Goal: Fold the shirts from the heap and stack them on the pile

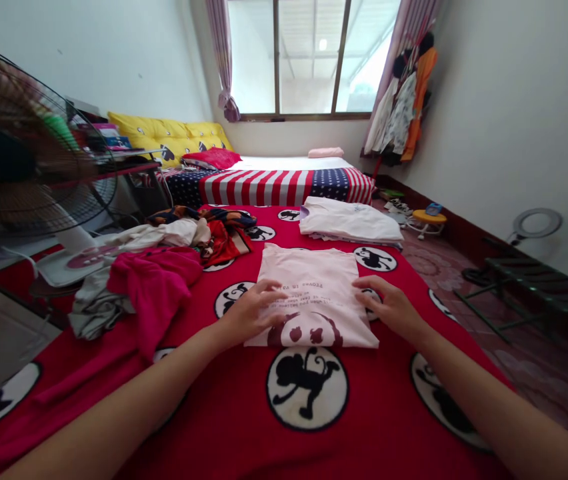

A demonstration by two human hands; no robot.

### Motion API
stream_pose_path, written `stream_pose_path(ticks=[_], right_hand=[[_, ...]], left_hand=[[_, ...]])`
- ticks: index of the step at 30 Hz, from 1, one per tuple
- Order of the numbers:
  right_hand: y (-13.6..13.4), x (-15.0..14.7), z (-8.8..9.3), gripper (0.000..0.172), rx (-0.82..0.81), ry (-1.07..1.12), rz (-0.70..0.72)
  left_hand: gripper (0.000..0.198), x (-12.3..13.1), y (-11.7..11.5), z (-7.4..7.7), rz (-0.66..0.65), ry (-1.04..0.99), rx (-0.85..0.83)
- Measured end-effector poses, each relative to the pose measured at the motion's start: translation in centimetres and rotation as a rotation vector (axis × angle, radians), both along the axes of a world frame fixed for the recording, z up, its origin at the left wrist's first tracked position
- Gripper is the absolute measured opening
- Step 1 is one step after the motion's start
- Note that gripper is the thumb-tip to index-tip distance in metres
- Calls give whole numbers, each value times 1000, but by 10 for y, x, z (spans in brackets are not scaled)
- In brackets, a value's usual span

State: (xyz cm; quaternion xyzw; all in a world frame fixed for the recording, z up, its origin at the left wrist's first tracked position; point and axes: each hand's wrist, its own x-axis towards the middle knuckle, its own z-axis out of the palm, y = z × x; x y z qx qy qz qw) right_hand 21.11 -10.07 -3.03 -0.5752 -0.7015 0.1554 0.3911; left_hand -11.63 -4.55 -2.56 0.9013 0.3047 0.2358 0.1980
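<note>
A pale pink T-shirt (pixel 334 267) lies folded into a rough rectangle on the red blanket, its brown lettering and round animal print upside down to me. My left hand (pixel 254 310) rests on the shirt's left side, fingers spread and touching the cloth. At the right edge is my right hand (pixel 389 305), its fingers apart and its fingertips by the fabric. Beyond the shirt, to the right, sits a stack of folded white clothes (pixel 351 220). A heap of loose clothes spreads on the left, with a bright pink garment (pixel 157 273) at its front.
The red blanket (pixel 374 407) has round monkey patches. An electric fan (pixel 29 153) stands close at the left. Behind are another bed (pixel 259 187) and a window. Clothes hang on a rack (pixel 404 100) at the back right; a green folding stool (pixel 529 287) stands right.
</note>
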Motion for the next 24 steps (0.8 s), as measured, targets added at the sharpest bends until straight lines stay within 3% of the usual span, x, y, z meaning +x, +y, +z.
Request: stream_pose_path(ticks=[3,6,8,10,13,17,21,24], right_hand=[[-54,4,1,24,-52,-69,119],[-83,0,-6,35,-98,-165,97],[-85,-5,-10,36,-73,-197,57],[-81,-10,-8,23,-22,-235,49],[-74,-12,7,15,57,-305,65],[-82,-14,24,16,116,-369,87],[-101,-22,17,13,-16,-451,156],[-105,-24,15,12,-169,-371,185]], left_hand=[[36,-31,-33,5,-127,44,-62],[32,-37,-47,2,-113,107,-3],[30,-32,-46,0,-84,131,52],[35,-26,-41,3,-95,163,88],[40,-25,-31,20,-153,188,129],[40,-36,-32,40,-130,178,124],[40,-44,-48,34,-161,286,32],[26,-41,-56,33,-153,339,-52]])
